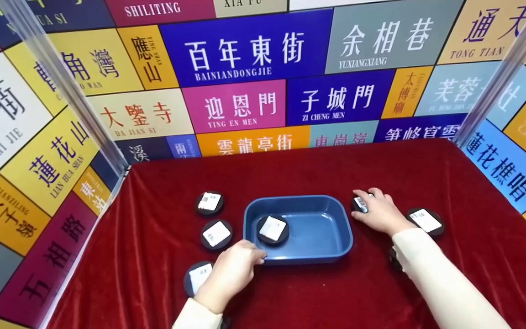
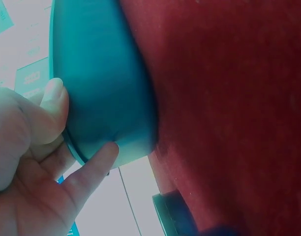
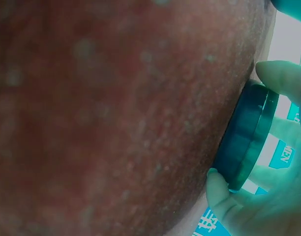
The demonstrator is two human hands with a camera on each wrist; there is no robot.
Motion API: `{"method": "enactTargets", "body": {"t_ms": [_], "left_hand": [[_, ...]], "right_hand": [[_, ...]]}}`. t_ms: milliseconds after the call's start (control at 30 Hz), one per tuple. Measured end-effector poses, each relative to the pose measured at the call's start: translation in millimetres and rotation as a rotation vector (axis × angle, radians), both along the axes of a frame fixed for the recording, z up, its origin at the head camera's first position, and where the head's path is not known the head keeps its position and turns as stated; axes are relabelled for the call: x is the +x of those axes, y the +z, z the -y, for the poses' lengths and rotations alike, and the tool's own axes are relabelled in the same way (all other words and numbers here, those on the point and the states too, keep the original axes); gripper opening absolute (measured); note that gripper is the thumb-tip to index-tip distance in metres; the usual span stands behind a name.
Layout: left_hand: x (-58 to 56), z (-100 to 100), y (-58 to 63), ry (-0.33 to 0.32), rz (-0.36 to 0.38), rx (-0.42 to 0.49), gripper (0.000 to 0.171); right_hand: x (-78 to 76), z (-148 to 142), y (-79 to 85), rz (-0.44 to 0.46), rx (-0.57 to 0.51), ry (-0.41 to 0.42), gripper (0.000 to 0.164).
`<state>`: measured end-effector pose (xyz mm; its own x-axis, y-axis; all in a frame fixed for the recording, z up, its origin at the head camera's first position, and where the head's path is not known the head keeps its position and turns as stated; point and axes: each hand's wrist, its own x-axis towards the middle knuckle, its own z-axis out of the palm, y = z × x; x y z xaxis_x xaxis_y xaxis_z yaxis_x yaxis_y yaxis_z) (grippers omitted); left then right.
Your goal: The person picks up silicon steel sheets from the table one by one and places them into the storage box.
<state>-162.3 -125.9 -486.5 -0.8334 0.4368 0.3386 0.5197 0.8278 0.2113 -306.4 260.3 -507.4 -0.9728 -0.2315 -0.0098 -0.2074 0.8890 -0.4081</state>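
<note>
A blue rectangular plastic basin (image 1: 318, 249) sits mid-table. My left hand (image 1: 235, 269) holds its front left corner, the thumb at the rim and a finger against the outer wall in the left wrist view. Inside the basin, at its left end, lies a round flat black container (image 1: 273, 229) with a white label on top. Just right of the basin, my right hand (image 1: 381, 214) grips a similar round black container (image 3: 244, 135). In the right wrist view its thumb and fingers span the sides of that container, which is right at the cloth.
Two more labelled black containers lie left of the basin, one further back (image 1: 209, 202) and one nearer (image 1: 216, 234). Another (image 1: 194, 278) is partly behind my left wrist. One (image 1: 427, 221) lies beside my right forearm. Red cloth (image 1: 290, 297) covers the table; sign-printed walls (image 1: 244, 55) enclose it.
</note>
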Motion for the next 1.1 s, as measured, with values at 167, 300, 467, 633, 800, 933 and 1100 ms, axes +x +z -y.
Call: {"method": "enactTargets", "body": {"t_ms": [167,300,467,633,800,933,1100], "left_hand": [[0.4,0.3,0.0,-0.002,0.002,0.001,0.016],[0.0,-0.1,-0.4,-0.006,0.005,0.0,0.015],[-1.1,-0.5,0.0,-0.003,0.01,-0.002,0.017],[-0.7,0.3,-0.4,0.004,0.013,-0.001,0.017],[-0.8,0.1,-0.5,0.001,0.009,0.001,0.017],[-1.1,0.1,0.1,-0.002,0.005,-0.004,0.016],[-1.2,0.2,0.0,-0.004,0.007,-0.004,0.017]], "right_hand": [[-1.4,-1.2,0.1,0.002,-0.007,-0.004,0.07],[-2.0,-2.8,-0.4,0.004,-0.022,-0.017,0.073],[-1.4,-4.8,-0.1,0.009,-0.041,-0.034,0.075],[-0.9,-5.1,-0.4,0.01,-0.046,-0.038,0.076],[1.5,-7.2,0.7,0.006,-0.047,-0.047,0.077],[3.8,-7.8,2.7,0.003,-0.05,-0.054,0.078],[5.4,-6.6,7.2,-0.023,-0.059,-0.054,0.078]]}}
